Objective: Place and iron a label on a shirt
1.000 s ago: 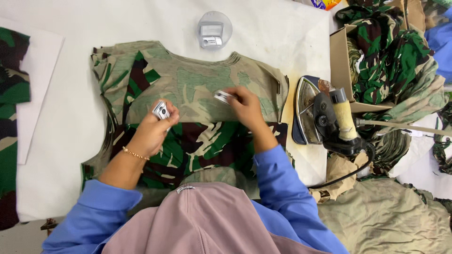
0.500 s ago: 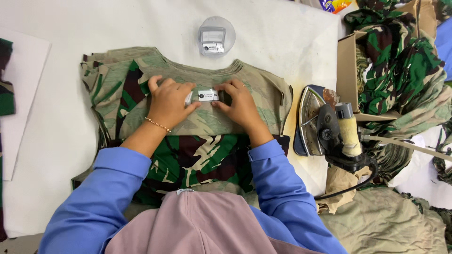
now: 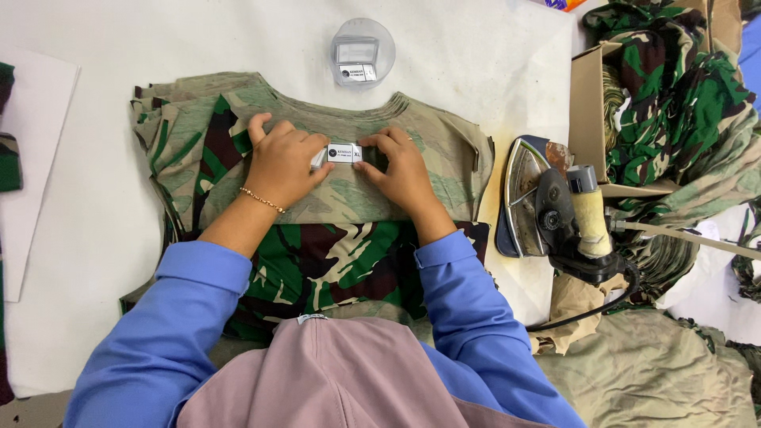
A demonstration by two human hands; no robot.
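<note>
two hands pressing a small label onto a camouflage shirt

both hands rest on the camouflage shirt [image 3: 317,198], which lies flat on the white table [image 3: 476,63] with its neckline toward the far edge. the left hand [image 3: 284,165] and right hand [image 3: 404,170] meet just below the collar, fingers curled and fingertips pinching the ends of a small white label [image 3: 344,153] against the cloth. neither hand is fully closed; each holds the label by thumb and forefinger, palms down on the fabric.

far from the hands, beyond the collar, sits a round clear container [image 3: 362,52] with more labels inside. to the right, an iron [image 3: 547,206] lies tipped on its side, its cord trailing to the near right. a cardboard box [image 3: 590,111] stuffed with more camouflage garments stands at the far right.

judging by the grip, the step in hand looks like positioning the label at the centre of the neck. the next move would seem to call for keeping it square and flat, then freeing the right hand toward the iron without letting the label slip.
</note>
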